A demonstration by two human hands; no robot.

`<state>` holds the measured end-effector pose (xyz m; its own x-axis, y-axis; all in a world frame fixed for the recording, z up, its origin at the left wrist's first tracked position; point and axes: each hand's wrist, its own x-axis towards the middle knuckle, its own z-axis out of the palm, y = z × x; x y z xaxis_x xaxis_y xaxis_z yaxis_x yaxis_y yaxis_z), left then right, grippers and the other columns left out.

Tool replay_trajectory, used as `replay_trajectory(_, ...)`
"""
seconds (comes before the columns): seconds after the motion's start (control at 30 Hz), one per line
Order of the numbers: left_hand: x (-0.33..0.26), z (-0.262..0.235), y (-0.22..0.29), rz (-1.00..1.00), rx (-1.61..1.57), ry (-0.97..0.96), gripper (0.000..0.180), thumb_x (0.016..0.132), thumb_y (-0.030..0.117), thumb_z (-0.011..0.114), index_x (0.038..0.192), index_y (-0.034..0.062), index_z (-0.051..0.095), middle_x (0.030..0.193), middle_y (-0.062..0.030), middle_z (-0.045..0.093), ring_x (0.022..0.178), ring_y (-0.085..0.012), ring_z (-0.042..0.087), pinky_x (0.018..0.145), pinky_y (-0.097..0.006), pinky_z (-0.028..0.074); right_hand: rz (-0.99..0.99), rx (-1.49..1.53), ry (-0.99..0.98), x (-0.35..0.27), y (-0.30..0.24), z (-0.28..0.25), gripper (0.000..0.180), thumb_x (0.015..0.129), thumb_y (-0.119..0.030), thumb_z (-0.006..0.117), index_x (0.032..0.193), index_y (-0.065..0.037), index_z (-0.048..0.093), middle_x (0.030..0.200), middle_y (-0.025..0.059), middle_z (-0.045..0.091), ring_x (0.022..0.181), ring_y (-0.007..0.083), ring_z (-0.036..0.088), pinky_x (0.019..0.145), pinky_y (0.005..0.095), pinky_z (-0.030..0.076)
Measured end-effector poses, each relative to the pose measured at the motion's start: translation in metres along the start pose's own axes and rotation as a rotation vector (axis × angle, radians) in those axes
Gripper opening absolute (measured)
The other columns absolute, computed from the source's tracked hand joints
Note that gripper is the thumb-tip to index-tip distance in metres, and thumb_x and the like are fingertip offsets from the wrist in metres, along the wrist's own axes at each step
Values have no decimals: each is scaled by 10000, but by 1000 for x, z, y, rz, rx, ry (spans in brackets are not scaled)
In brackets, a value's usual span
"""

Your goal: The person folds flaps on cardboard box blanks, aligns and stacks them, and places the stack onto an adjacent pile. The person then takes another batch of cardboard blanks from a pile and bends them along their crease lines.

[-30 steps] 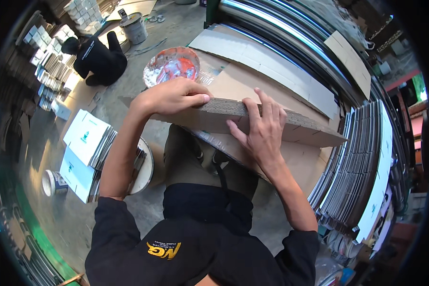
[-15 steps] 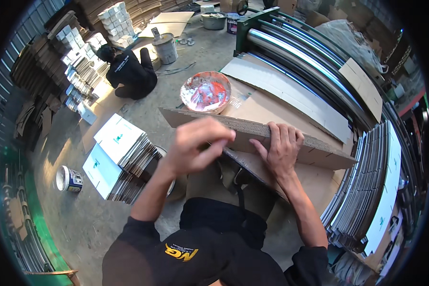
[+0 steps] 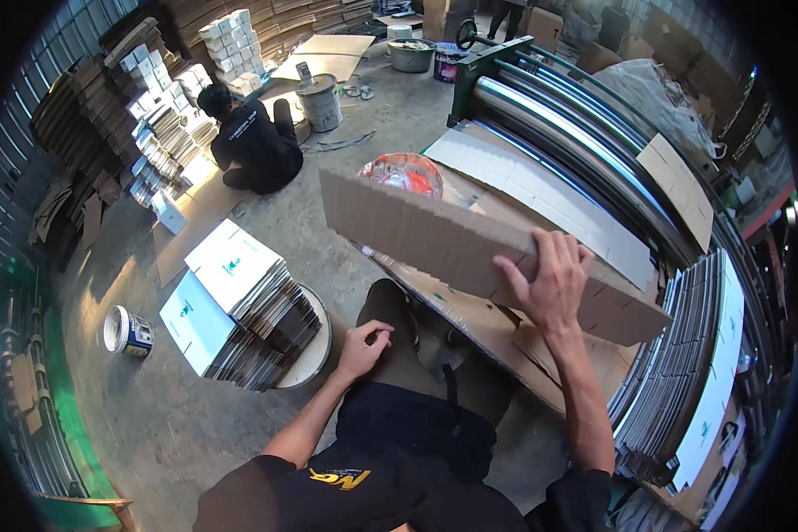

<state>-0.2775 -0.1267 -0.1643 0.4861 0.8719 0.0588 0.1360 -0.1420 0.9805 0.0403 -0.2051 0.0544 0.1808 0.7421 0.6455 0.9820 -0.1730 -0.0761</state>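
Long brown corrugated cardboard strip is held up on edge at centre, tilted, running from far left to near right, above a sloping brown cardboard sheet on the work surface. Right hand presses flat on the strip's near face, fingers spread and hooked over its top edge; a loose hold, not a fist. Left hand is well apart from the strip, resting on the person's dark-trousered thigh, fingers curled, holding nothing. Just behind the strip sits a round bowl with red and white contents. Far right: a roller machine with shiny steel rollers and flat pale cardboard sheets lying on it. Right edge: upright stacks of white-faced board. Left on the grey concrete floor: a fanned pile of white printed flat cartons and a small paint tin. Far left, a person in black sits on the floor beside tall stacks of folded cardboard.
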Motion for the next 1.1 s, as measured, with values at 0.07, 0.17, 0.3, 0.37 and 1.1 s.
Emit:
replay_trajectory(0.07,0,1,-26,-32,99,-3,127,972,80,673,1001,-17,750,849,-117,740,786,-151,721,729,-303,548,7,-1,12,17,6,-14,647,833,-582,825,1153,-41,669,1038,104,661,997,264,604,963,437,365)
replay_trajectory(0.17,-2,2,-66,115,236,55,118,955,63,668,1001,-15,744,856,-127,710,767,-218,708,707,-332,538,0,-12,53,57,18,-32,663,847,-609,813,1135,-21,707,1058,126,697,993,268,640,979,432,372)
replay_trajectory(0.3,1,19,-73,168,268,56,100,923,41,664,973,-9,734,831,-139,657,753,-285,661,701,-379,516,74,-7,89,125,51,-52,775,864,-692,736,1173,19,726,1066,176,750,1005,290,697,959,456,427)
replay_trajectory(0.37,2,17,-78,167,311,73,81,901,24,658,943,-2,723,783,-138,608,739,-300,614,703,-408,489,152,53,30,161,53,-63,872,862,-754,690,1226,37,732,1069,215,770,1011,325,727,952,476,503)
replay_trajectory(1.1,36,26,-78,76,515,23,43,831,42,648,824,16,681,748,-133,592,716,-334,596,672,-451,472,587,193,-851,193,232,185,809,819,-784,731,1006,-1,814,892,180,761,822,282,750,802,430,591)
